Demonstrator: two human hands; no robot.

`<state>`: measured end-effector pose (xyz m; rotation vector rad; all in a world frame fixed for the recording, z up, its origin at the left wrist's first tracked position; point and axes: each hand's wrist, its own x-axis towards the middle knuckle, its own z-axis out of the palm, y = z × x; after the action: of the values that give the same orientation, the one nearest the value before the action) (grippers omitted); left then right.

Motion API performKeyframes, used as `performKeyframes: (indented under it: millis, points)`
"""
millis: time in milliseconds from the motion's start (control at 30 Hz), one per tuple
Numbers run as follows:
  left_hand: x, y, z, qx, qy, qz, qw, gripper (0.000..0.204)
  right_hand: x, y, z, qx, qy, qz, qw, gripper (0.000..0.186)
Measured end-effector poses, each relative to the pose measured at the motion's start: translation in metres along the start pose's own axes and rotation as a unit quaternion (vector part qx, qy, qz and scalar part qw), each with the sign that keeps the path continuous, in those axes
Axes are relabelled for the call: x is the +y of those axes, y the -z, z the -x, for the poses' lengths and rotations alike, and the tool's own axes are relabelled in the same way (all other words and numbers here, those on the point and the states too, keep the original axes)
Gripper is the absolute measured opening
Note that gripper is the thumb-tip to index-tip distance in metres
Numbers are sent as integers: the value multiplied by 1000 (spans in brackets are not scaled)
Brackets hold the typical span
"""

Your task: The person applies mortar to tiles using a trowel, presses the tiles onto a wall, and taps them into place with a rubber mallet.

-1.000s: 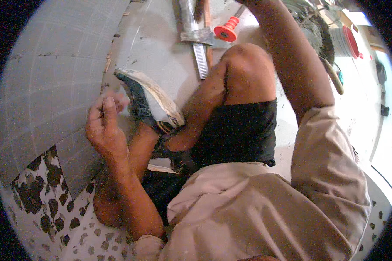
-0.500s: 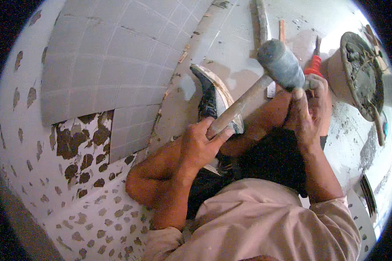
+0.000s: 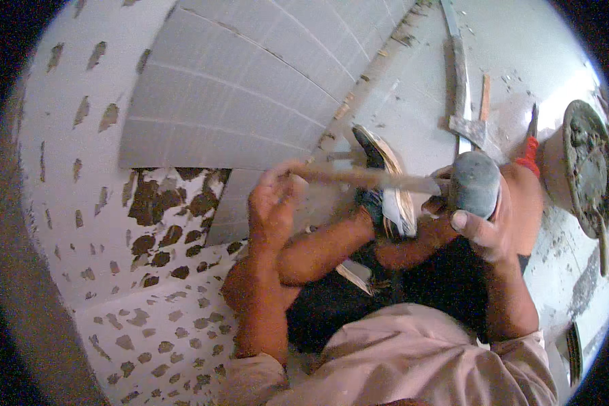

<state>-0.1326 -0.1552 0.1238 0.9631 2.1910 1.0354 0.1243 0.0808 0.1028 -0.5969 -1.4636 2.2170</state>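
Observation:
A mallet (image 3: 476, 184) with a thick grey head and a wooden handle lies across the space above my lap, its handle nearly level and smeared by motion. My left hand (image 3: 273, 201) is closed around the handle's far end, close to the tiled wall. Around the head wraps my right hand (image 3: 484, 233), its thumb at the near side and other fingers behind the handle joint. Beyond the mallet, my shoe (image 3: 392, 183) rests on the floor.
Grey tiles (image 3: 237, 101) cover part of the left wall, with a gap of dark mortar patches (image 3: 159, 203) below them. At right stand a mortar bucket (image 3: 565, 162) and a red-handled tool (image 3: 531, 152). A hammer (image 3: 477, 125) and a long bar (image 3: 459, 68) lie on the floor ahead.
The mallet has swung from slanted to nearly level, its head lower and nearer me. My right hand has moved from beside the head to around it. The whole view has shifted leftward.

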Motion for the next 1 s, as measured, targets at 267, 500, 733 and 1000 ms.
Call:
performKeyframes:
  millis: [267, 500, 733, 1000]
  points:
    - [2, 30, -79, 82, 132, 638, 754, 115, 21, -80, -38, 58, 239, 84, 966, 70]
    - [15, 55, -114, 104, 121, 744, 648, 135, 32, -107, -61, 36, 316, 118, 941, 72]
    - [15, 52, -119, 118, 108, 768, 620, 134, 35, -110, -54, 42, 316, 80, 944, 66]
    - [15, 52, -118, 110, 110, 759, 632, 135, 42, -107, -58, -2, 360, 27, 933, 64]
